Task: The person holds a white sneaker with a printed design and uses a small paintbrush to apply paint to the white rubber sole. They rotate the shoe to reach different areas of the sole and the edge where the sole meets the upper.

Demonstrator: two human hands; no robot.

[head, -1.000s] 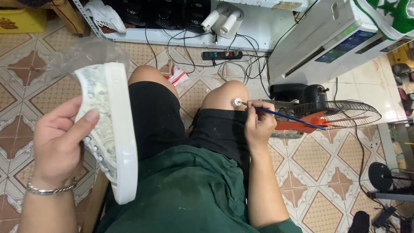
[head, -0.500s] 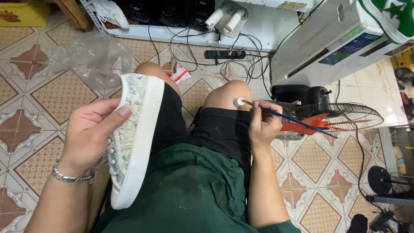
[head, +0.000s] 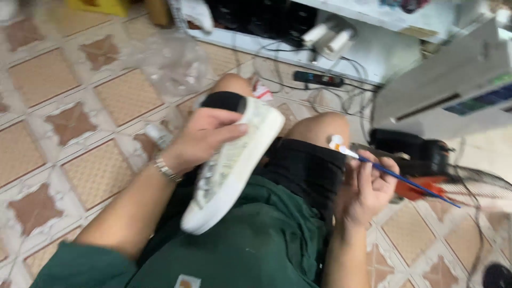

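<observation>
The left hand (head: 205, 140) sits just left of centre, its grip clamped on a white sneaker (head: 234, 168), fingers wrapped over the upper and thumb side tucked beneath. The sneaker runs on a slant, its one end up toward one o'clock and the other down toward seven, the thick white sole turned to the right and a pale patterned upper facing the hand. It hangs over the person's lap, above black shorts (head: 304, 168) and a dark green shirt (head: 256, 245). A silver bracelet (head: 165, 169) circles the left wrist.

Over at three o'clock from the sneaker, well apart from it, the right hand (head: 368, 189) has its grip closed around a thin blue-handled paintbrush (head: 397, 177). The brush handle points out toward four o'clock, while its white-loaded tip (head: 337, 143) rests right at the right knee (head: 320, 130), touching or nearly so; the blur makes it hard to say.

Up at eleven o'clock a crumpled clear plastic bag (head: 173, 64) lies on the patterned tile floor (head: 58, 133). At twelve o'clock a black power strip (head: 319, 79) lies among tangled cables beside a white shelf (head: 373, 21). Toward two o'clock stands a grey-white boxy appliance (head: 453, 88), and at three o'clock a black and red floor fan (head: 426, 165) sits behind the brush hand.
</observation>
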